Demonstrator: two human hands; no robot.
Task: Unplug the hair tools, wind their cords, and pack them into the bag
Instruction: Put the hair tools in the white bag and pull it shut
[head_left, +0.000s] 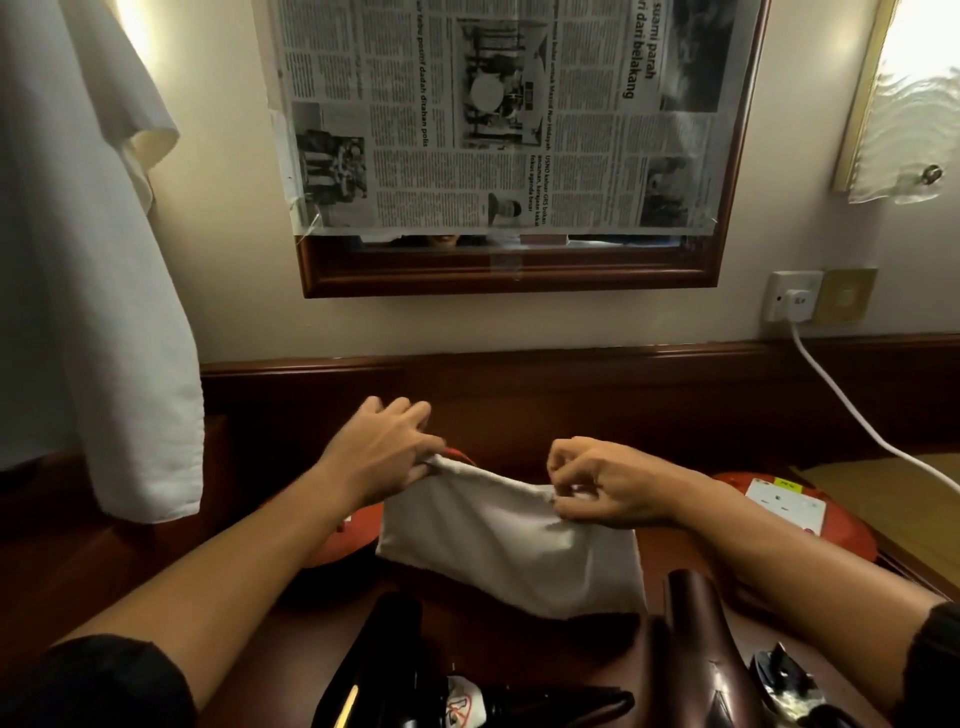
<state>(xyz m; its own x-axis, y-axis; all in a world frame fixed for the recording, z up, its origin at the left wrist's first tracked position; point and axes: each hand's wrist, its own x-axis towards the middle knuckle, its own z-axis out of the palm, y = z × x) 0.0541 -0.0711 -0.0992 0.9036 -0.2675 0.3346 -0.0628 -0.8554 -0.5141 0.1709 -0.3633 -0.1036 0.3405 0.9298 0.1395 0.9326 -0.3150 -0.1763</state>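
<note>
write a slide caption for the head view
Both hands, left and right, hold the white bag by its top edge above the hair tools.

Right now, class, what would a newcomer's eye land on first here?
Both hands, left hand and right hand, hold a pale cloth drawstring bag by its top edge at centre. Above, taped newspaper pages cover the wood-framed wall mirror. At right, a white plug sits in the wall socket.

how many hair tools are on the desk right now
2 that I can tell: a black tool at the bottom left of centre and a brown hair dryer to its right, both lying nearer than the white bag. Others may be hidden below the frame.
</note>
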